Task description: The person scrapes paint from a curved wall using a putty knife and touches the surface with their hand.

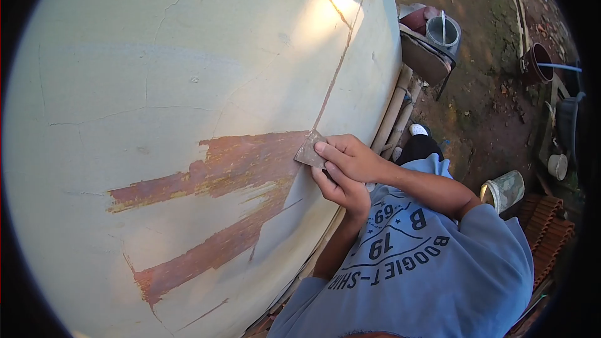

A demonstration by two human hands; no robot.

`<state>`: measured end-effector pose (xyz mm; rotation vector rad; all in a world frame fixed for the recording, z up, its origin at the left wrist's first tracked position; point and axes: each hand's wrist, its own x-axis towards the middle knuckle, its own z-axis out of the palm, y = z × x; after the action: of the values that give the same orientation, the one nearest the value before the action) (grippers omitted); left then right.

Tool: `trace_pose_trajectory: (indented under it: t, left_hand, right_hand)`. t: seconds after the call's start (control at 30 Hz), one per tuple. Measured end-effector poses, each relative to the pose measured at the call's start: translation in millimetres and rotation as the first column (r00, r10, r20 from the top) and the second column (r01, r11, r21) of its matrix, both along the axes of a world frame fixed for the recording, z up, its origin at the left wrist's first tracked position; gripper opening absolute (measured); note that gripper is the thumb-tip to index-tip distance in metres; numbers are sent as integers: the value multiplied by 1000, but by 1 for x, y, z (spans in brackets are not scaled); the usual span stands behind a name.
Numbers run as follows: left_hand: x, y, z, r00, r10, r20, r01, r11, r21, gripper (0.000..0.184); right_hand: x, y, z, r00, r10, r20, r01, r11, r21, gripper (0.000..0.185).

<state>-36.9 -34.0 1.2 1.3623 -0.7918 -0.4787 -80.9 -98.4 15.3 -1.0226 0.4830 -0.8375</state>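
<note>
A scraper with a flat, worn metal blade [309, 149] rests against the pale green wall [125, 87]. My right hand [354, 158] is closed on it, with its thumb on the blade. Just below, my left hand [345, 195] is also closed around the tool, its thumb close to the blade; the handle is hidden by my fingers. The blade touches the right end of a reddish-brown scraped patch [250, 156]. A second bare strip [200, 253] lies lower down. From near the blade, a brown groove [335, 81] runs up the wall.
Bamboo poles [393, 109] lie along the wall's edge. Beyond them a grey bucket [452, 44] stands on a chair [426, 59]. On the ground are a dark red bucket [532, 69], a paint-smeared pail [508, 189], stacked roof tiles [541, 235] and a dark basin [568, 126].
</note>
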Motion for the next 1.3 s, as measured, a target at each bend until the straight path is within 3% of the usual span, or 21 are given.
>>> trace_pose_trajectory:
  t: [0.1, 0.2, 0.3, 0.4, 0.5, 0.6, 0.63, 0.77, 0.87, 0.97, 1.07, 1.17, 1.3]
  left_hand:
    - [-3, 0, 7, 992, 49, 120, -52, 998, 28, 33]
    - [3, -1, -8, 964, 103, 245, -105, 994, -6, 32]
    - [3, -6, 1, 961, 87, 264, -83, 996, -23, 32]
    - [-5, -14, 17, 974, 112, 197, -116, 993, 9, 32]
    - [-3, -9, -5, 961, 130, 242, -122, 991, -48, 30]
    - [-3, -5, -3, 986, 119, 118, -117, 993, -24, 31]
    - [-12, -11, 7, 980, 152, 127, -148, 988, -38, 26]
    - [-6, -7, -7, 966, 142, 218, -138, 990, -34, 32]
    - [-9, -9, 5, 976, 112, 185, -110, 994, -19, 35]
    - [-9, -6, -2, 981, 123, 150, -125, 992, 4, 34]
    - [-3, -8, -15, 955, 136, 262, -126, 990, -57, 34]
    - [-12, -12, 5, 984, 143, 102, -139, 989, -48, 33]
    - [-9, -11, -5, 978, 142, 153, -138, 990, -39, 32]
  right_hand:
    - [-2, 1, 4, 998, 41, 44, -44, 996, 80, 42]
    - [6, 0, -6, 994, -7, 111, 4, 1000, 26, 42]
    - [4, -5, 1, 996, 17, 85, -20, 999, 34, 41]
    - [-4, -16, 15, 995, 40, 89, -36, 998, -42, 41]
    - [1, -6, 0, 999, -16, 39, 17, 999, -34, 41]
    - [-5, -10, 5, 999, -11, -44, 6, 992, -123, 42]
    - [-6, -11, 8, 999, 20, -35, -23, 997, -80, 42]
    - [0, -6, -6, 999, 13, 39, -13, 1000, 1, 41]
    - [-5, -10, 3, 999, 45, 8, -45, 999, 31, 41]
    - [-7, -9, 6, 998, 28, 50, -29, 999, 22, 41]
    - [3, -5, -19, 1000, 30, 9, -30, 999, -18, 42]
    - [-12, -17, 14, 997, 69, -44, -72, 995, -74, 42]
    - [-1, -10, -7, 1000, 22, 22, -21, 999, -33, 44]
